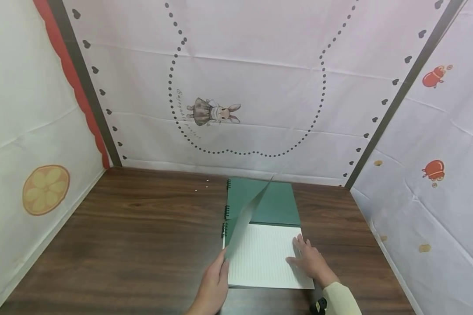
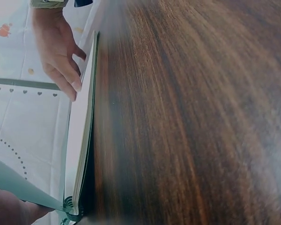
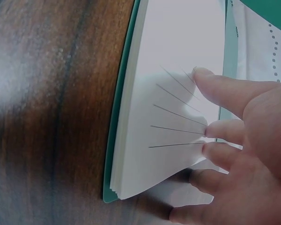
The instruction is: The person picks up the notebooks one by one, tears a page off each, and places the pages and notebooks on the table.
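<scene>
A spiral-bound notebook [image 1: 266,258] lies with its lined white page facing up. Its green cover [image 1: 242,225] is raised and swung toward the binding on the left. My left hand [image 1: 213,280] pinches the lower edge of that cover between thumb and fingers; in the left wrist view this hand [image 2: 9,208] is partly cut off beside the coil [image 2: 70,206]. At the page's right edge, my right hand [image 1: 309,260] rests with fingers spread. The right wrist view shows the fingertips of the right hand [image 3: 253,140] at the page [image 3: 173,103].
A second green spiral notebook [image 1: 280,203] lies behind the first, partly hidden by the lifted cover. Small white specks [image 1: 206,187] lie on the dark wooden table [image 1: 142,236]. Printed cloth walls [image 1: 244,87] rise at the back and both sides.
</scene>
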### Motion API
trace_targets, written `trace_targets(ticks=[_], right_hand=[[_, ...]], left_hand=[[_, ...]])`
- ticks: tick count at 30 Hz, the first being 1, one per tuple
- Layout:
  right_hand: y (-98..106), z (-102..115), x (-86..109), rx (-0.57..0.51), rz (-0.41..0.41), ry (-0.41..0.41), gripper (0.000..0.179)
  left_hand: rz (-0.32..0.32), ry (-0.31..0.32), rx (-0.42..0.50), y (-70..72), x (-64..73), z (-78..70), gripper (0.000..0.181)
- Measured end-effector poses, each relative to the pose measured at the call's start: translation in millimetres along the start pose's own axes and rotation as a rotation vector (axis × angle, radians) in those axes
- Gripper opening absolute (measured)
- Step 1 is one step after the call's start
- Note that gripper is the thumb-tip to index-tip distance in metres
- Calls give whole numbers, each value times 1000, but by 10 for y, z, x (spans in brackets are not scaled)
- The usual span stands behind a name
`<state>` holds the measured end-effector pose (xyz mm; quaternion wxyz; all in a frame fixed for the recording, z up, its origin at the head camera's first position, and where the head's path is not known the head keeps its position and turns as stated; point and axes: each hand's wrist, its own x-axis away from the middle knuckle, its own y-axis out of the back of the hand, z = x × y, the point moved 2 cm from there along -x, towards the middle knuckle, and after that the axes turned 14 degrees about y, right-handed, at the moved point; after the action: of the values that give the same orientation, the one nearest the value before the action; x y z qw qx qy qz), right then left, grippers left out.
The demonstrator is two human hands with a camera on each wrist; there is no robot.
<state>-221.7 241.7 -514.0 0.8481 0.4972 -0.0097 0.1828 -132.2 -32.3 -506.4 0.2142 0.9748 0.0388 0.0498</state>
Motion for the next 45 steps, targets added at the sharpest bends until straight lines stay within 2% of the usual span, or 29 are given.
trace_targets(ticks=[7, 11, 14, 23, 27, 32, 36, 39, 40, 45], right_hand=[[13, 12, 10, 24, -10, 12, 71], [20, 18, 2, 32, -14, 12, 71], [9, 8, -12, 29, -12, 1, 72], [-32, -26, -25, 29, -1, -15, 72], [-31, -23, -20, 28, -3, -14, 71], [-32, -31, -30, 30, 2, -8, 72], [-33, -42, -39, 32, 1, -3, 72], [-27, -40, -40, 31, -4, -2, 72], [-26, -40, -40, 31, -5, -3, 73], [-19, -41, -36, 26, -8, -5, 73]], left_hand=[[-1, 73, 34, 32, 41, -20, 41], [-17, 58, 31, 59, 64, -23, 40], [-14, 71, 35, 69, 72, -16, 41], [62, 225, 62, 88, 81, 19, 46], [94, 275, 85, 104, 78, 20, 49], [106, 262, 98, 138, 96, 31, 49], [77, 221, 72, 158, 119, 51, 48], [78, 227, 57, 171, 120, 72, 45], [75, 231, 53, 178, 118, 82, 43], [142, 334, 57, 238, 75, 149, 38]])
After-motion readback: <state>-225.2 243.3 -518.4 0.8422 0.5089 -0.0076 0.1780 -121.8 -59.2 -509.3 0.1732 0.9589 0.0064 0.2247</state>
